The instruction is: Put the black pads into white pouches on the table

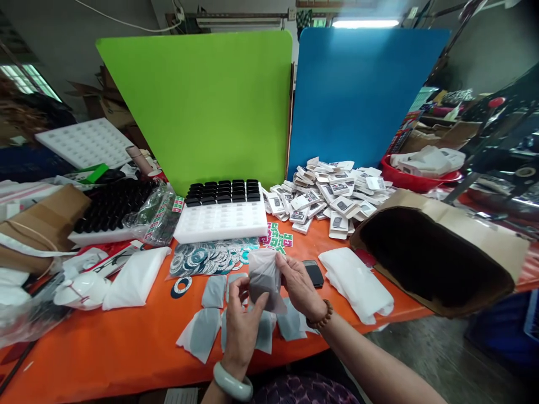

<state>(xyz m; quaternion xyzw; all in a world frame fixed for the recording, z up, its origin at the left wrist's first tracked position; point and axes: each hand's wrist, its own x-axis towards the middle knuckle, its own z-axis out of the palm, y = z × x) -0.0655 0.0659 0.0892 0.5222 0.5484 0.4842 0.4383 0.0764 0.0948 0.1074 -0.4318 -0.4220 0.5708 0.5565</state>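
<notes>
Both my hands hold a translucent white pouch (264,269) with a dark flat thing inside, raised above the table. My left hand (242,331), with a pale bangle at its wrist, grips the lower left side between thumb and fingers. At the upper right corner, my right hand (301,283) pinches the pouch; a brown bead bracelet circles that wrist. Beneath lie several similar pouches with grey contents, among them one at the front left (202,336) and one behind it (214,291). A black flat device (313,274) lies just beyond my right hand, which partly hides it.
A white foam tray (221,221) with black pieces stands behind ring-shaped cards (206,258). Small white boxes (324,193) are heaped before the blue panel (357,101). An open carton (438,252) sits at right, beside folded white sheets (357,283). The tablecloth (126,348) is orange.
</notes>
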